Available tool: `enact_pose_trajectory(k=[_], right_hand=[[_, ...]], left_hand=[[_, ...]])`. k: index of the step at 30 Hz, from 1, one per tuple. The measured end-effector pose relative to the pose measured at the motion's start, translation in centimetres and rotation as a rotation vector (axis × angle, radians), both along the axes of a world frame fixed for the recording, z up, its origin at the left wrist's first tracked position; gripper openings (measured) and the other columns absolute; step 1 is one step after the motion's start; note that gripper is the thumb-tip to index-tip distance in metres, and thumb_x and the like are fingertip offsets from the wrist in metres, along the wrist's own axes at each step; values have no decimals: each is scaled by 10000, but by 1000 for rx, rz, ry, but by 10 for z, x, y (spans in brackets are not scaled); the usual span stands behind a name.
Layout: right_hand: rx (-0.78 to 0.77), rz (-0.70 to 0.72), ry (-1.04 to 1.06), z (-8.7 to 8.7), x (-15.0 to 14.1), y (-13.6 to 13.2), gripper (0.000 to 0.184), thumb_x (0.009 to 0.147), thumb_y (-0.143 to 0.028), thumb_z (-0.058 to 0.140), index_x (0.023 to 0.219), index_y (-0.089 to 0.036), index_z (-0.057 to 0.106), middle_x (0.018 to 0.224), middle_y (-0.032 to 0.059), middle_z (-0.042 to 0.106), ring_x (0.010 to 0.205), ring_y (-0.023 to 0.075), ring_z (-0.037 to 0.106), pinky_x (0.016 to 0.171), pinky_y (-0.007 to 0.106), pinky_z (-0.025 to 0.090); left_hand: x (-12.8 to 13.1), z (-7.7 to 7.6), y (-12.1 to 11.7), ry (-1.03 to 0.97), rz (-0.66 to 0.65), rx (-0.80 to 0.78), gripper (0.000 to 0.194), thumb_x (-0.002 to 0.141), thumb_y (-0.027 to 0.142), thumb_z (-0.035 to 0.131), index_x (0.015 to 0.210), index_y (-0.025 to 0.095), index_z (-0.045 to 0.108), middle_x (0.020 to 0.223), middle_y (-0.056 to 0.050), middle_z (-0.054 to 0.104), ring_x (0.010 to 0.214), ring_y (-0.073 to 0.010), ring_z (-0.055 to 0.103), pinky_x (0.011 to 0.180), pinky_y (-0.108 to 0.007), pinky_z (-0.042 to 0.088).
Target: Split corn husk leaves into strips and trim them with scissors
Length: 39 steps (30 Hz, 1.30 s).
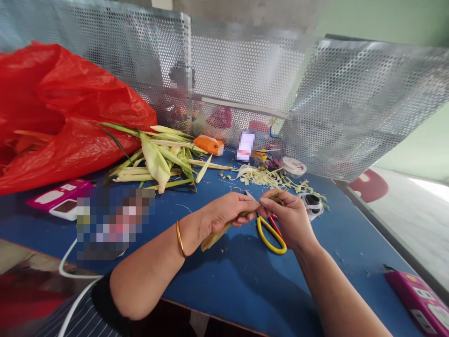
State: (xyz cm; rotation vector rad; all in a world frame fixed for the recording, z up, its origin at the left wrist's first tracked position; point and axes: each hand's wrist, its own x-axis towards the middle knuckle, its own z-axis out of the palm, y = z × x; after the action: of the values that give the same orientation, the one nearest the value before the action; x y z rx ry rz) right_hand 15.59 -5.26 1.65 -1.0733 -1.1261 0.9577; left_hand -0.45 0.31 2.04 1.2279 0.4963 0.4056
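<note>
Head: hands pinch leaf (overlapping scissors).

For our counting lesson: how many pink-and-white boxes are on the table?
2: one box lies at left, in front of the red bag; the other box lies at right, partly out of the picture. More may be hidden.

Across the blue tabletop: a loose heap of pale green husks against a red bag, an orange packet, scattered trimmings near a white spool, yellow-and-red-handled scissors, and magenta-and-white devices toward either side.
</note>
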Motion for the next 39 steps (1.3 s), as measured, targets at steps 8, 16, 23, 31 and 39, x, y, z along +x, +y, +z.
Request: enact_pose_trajectory(k=[8,16,23,31,39], right_hand=[[-65,14,0,-1,2,3,188,662,-297,818,778,-184,723,592,-8,638,542,121,519,535,259,390],[-44,-69,-19,-9,3,4,196,704,-302,790,613,-181,667,577,-11,608,530,104,461,528,258,345],[-26,-189,-82,-9,-4,5,253,660,-346,797,539,-194,635,508,-26,543,491,105,399,491,269,288],[-54,-251,-21,-17,-9,5,259,652,-350,813,554,-188,637,479,-39,501,482,100,383,481,270,254],[-55,-275,-51,3,11,5,289,719,-473,739,764,-188,733,682,17,653,552,123,520,532,271,376]], left_hand=[[6,-2,-1,-3,157,-8,222,816,312,625,697,134,680,615,-13,578,481,-56,471,461,-173,347],[15,-10,-7,-18,289,172,225,812,327,622,724,129,681,638,-20,621,481,-63,486,470,-183,388],[13,-8,-6,126,327,453,205,833,265,565,679,158,647,648,-14,653,485,-86,535,507,-206,419],[16,-16,-6,222,437,706,279,863,281,530,623,181,632,537,3,596,479,-109,512,504,-221,351],[11,-4,2,138,456,473,205,842,203,548,666,168,648,533,26,527,452,-76,426,461,-207,306]])
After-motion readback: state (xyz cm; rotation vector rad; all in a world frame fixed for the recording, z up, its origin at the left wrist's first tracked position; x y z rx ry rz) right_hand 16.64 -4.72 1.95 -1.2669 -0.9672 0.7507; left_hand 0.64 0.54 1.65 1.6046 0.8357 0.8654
